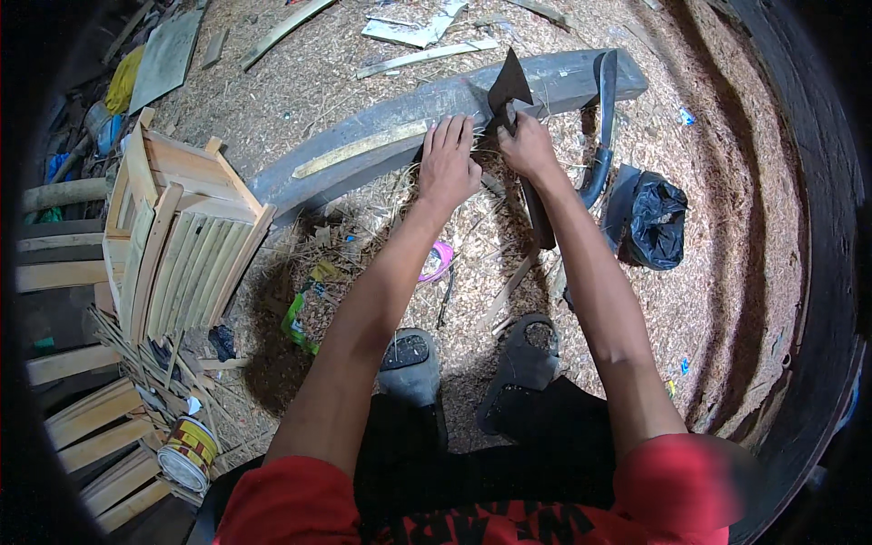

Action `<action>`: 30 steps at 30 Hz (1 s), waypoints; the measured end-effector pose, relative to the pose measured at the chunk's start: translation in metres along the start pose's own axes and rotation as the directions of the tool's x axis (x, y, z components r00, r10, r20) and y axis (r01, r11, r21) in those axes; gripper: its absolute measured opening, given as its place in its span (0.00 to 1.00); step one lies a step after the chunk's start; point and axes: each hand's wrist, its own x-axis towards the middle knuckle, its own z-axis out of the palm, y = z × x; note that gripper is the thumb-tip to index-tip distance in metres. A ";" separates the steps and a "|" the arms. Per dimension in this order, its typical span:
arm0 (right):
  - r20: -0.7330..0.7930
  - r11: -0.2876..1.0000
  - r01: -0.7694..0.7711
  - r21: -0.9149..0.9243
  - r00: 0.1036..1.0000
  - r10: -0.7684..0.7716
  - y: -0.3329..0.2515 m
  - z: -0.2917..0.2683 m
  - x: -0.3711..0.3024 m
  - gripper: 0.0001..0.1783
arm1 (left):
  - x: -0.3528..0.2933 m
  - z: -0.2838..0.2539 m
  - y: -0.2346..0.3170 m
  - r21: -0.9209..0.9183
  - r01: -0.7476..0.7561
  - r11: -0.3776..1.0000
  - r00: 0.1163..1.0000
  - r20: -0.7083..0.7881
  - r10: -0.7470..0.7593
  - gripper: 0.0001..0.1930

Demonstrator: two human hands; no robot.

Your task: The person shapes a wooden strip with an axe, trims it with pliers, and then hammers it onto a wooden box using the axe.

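A long grey wooden beam [363, 111] lies across the ground in front of me, slightly curved. Flat on it rests a pale wooden strip [363, 150]. My left hand [447, 165] presses on the strip's right end with fingers stretched out. Beside it, my right hand [527, 145] is closed around a dark tool with a broad, flat blade [510, 84]; its long lower part reaches down past the beam toward me. The exact kind of tool is unclear, and my fingers hide its middle. A machete [607, 100] with a black handle leans against the beam's right end.
Wood shavings cover the floor. On the left stands a slatted wooden frame [186, 245], near stacked slats [91, 413] and a yellow-red can [188, 452]. A black plastic bag [657, 221] sits to the right. Offcuts [427, 57] lie beyond the beam; my sandalled feet [411, 368] are below.
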 end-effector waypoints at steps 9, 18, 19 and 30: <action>0.091 0.997 -0.073 -0.003 0.993 0.073 0.012 0.001 0.001 0.31 | 0.023 0.003 0.000 -0.328 0.132 0.936 0.955 -0.213 -0.209 0.16; 0.048 0.996 -0.071 0.045 0.996 0.069 0.002 0.000 -0.003 0.25 | 0.059 -0.010 -0.037 -0.427 0.235 0.873 0.968 0.026 -0.248 0.13; 0.049 0.996 -0.072 0.046 0.996 0.070 0.002 -0.001 -0.003 0.25 | 0.060 -0.010 -0.038 -0.430 0.255 0.866 0.962 0.026 -0.271 0.12; 0.017 0.994 -0.040 0.101 0.999 0.039 0.011 0.010 -0.003 0.23 | 0.051 0.003 -0.026 -0.216 0.195 0.957 0.959 -0.161 -0.232 0.12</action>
